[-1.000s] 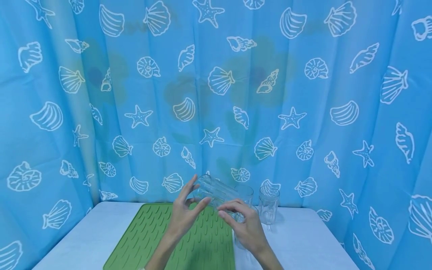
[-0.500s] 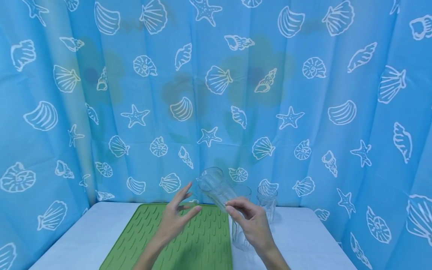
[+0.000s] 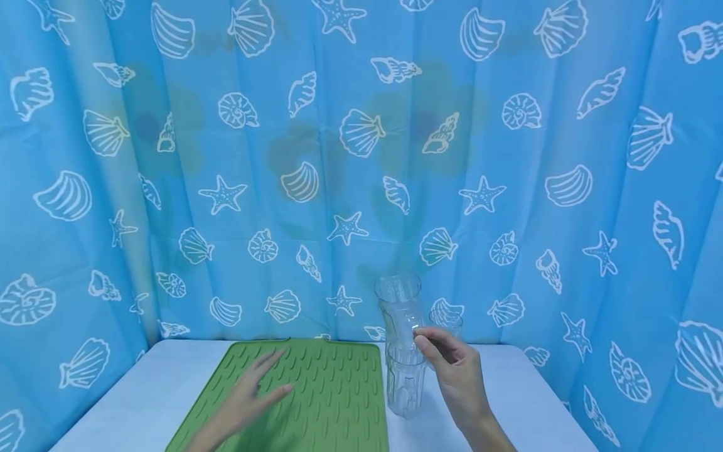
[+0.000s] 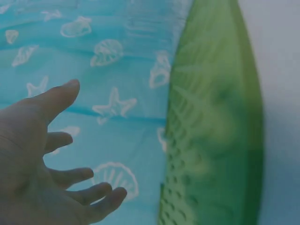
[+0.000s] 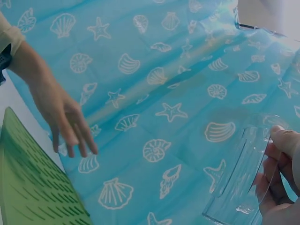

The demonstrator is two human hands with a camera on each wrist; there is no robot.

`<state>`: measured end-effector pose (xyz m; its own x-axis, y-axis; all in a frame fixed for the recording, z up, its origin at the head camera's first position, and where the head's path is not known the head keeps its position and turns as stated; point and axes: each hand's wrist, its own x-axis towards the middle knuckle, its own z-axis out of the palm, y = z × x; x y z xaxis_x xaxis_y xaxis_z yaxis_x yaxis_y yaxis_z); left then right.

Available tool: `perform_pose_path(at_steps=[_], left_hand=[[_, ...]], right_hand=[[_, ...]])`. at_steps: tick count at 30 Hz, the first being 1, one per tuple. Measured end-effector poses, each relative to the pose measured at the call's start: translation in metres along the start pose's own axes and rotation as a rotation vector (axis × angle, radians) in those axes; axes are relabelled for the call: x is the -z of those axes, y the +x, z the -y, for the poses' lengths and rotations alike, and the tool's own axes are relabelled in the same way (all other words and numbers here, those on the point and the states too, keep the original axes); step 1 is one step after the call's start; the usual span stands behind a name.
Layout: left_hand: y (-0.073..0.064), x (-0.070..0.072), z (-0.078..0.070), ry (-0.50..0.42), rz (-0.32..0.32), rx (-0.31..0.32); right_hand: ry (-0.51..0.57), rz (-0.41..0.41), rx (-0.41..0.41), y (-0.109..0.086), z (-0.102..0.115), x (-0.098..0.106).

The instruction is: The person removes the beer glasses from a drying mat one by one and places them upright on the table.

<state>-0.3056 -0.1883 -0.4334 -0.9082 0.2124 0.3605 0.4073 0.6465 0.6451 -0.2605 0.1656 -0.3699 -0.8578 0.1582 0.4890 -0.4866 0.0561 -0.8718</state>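
My right hand pinches a clear drinking glass between thumb and fingers. In the right wrist view the thumb lies near one end of this glass. In the head view its lower end overlaps another clear glass standing on the table beside the mat; whether they touch I cannot tell. A further clear glass stands behind, partly hidden by my right hand. My left hand hangs above the green ridged mat, fingers spread and holding nothing. The left wrist view shows that hand with its fingers apart.
The green mat covers the left and middle of the white table. A blue curtain with white shell prints surrounds the back and sides. The transparent glasses overlap in the head view, so their edges are hard to separate.
The right hand has moved right and turned the glass from tilted to nearly upright. The left hand, earlier at the glass, has drawn away left and down over the mat.
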Motion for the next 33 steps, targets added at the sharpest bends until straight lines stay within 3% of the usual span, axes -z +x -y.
perform_pose_path(at_steps=[6, 10, 18, 22, 26, 30, 33], left_hand=[[-0.014, 0.006, 0.017, 0.152, 0.076, 0.03], [-0.022, 0.01, 0.03, 0.183, 0.148, 0.089], [-0.03, 0.014, 0.053, 0.188, 0.254, 0.152], [-0.031, 0.012, 0.062, 0.21, 0.271, 0.186], [-0.03, 0.01, 0.067, 0.293, 0.258, 0.193], [-0.031, 0.008, 0.071, 0.381, 0.273, 0.211], [-0.031, 0.008, 0.074, 0.393, 0.306, 0.261]], right_hand=[[0.008, -0.059, -0.083, -0.001, -0.001, 0.012], [0.084, -0.091, -0.11, -0.001, -0.002, 0.02], [0.203, -0.145, -0.198, -0.002, -0.011, 0.046], [0.215, -0.21, -0.249, -0.001, -0.02, 0.055], [0.216, -0.255, -0.3, 0.0, -0.03, 0.062], [0.192, -0.26, -0.368, -0.002, -0.044, 0.069], [0.152, -0.247, -0.409, -0.004, -0.055, 0.073]])
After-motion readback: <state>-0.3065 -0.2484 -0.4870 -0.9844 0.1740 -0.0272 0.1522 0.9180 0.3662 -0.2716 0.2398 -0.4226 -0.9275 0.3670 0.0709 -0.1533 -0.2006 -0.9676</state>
